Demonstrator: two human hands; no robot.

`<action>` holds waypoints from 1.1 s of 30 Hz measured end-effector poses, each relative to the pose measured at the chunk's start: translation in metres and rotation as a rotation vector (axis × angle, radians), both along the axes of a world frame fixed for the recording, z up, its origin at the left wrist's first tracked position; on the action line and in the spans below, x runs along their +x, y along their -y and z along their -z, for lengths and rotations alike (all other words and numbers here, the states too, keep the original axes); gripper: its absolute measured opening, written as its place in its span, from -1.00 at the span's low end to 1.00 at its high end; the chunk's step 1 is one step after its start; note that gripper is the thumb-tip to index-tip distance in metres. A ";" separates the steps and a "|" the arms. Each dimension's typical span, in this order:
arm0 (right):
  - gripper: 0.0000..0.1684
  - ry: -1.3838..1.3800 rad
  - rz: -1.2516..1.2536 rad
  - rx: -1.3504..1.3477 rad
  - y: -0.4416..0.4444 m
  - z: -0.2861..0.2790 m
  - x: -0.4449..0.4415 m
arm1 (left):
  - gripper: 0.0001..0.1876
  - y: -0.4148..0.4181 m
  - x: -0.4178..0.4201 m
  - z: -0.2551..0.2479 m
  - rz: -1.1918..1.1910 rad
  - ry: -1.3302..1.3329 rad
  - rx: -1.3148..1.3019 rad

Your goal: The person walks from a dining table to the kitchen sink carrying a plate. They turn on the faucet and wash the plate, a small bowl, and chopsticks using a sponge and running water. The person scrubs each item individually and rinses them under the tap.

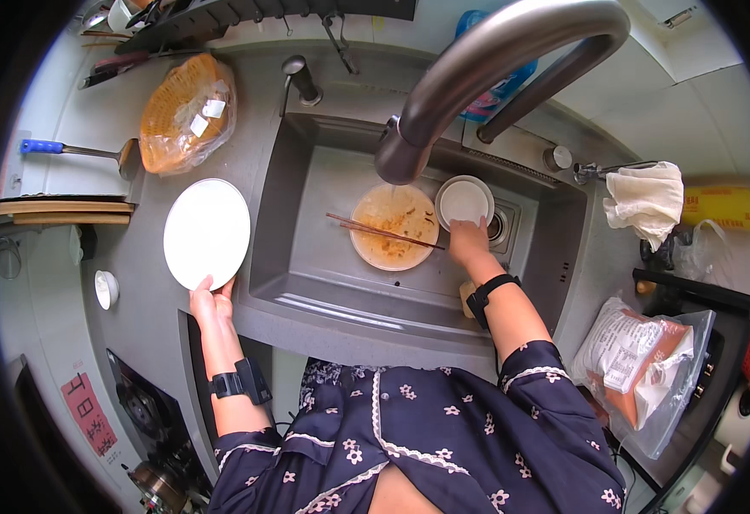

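Note:
At the counter left of the sink, my left hand (213, 299) grips the near rim of a white plate (206, 234). Inside the grey sink (310, 257), my right hand (470, 239) holds the near edge of a small white bowl (465, 200), beside the drain (498, 228). Just left of that bowl sits a round dish (381, 199) with cloudy liquid and orange food scraps. A pair of brown chopsticks (375, 230) lies across it. Partly hidden by my right wrist is a tan sponge-like piece (467, 299).
The tall curved faucet (413, 135) overhangs the sink. Behind it stands a blue bottle (510, 80). An orange basket in plastic (185, 115), a blue-handled spatula (92, 150) and a small white cup (106, 289) are at left. A cloth (644, 196) and a plastic-bagged package (638, 366) are at right.

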State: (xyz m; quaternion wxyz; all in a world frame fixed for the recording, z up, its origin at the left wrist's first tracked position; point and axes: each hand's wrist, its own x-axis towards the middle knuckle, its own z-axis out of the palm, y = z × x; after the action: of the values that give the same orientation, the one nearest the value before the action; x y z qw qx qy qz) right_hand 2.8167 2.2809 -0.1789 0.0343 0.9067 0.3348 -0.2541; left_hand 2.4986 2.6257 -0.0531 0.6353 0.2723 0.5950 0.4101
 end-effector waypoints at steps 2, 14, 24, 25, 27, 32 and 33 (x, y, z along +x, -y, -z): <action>-0.72 0.036 -0.032 -0.027 -0.001 0.002 0.001 | -0.52 -0.003 -0.005 0.007 -0.015 0.008 -0.006; -0.64 -0.271 0.744 0.593 0.024 0.007 0.043 | -0.55 -0.002 -0.008 -0.005 0.017 -0.156 -0.044; -0.73 -1.013 0.764 1.238 -0.078 -0.112 0.003 | -0.56 0.115 0.161 -0.066 1.314 -0.446 1.261; -0.74 -1.054 0.731 1.280 -0.086 -0.114 -0.001 | -0.55 0.136 0.180 -0.060 1.341 -0.560 1.342; -0.76 -1.157 0.689 1.423 -0.102 -0.121 -0.017 | -0.55 0.145 0.205 -0.038 1.324 -0.645 1.352; -0.78 -0.703 0.547 1.253 -0.095 -0.131 -0.057 | -0.52 0.113 0.238 0.009 1.387 -0.415 0.645; -0.78 -0.638 0.544 1.205 -0.094 -0.128 -0.062 | -0.53 0.108 0.236 0.011 1.374 -0.280 0.158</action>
State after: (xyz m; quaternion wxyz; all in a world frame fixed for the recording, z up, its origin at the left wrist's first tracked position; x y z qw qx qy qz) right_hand 2.7550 2.3744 -0.0507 -0.6338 0.7011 0.1732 -0.2771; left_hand 2.7347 2.5172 -0.0639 0.6464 0.6818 0.3329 -0.0807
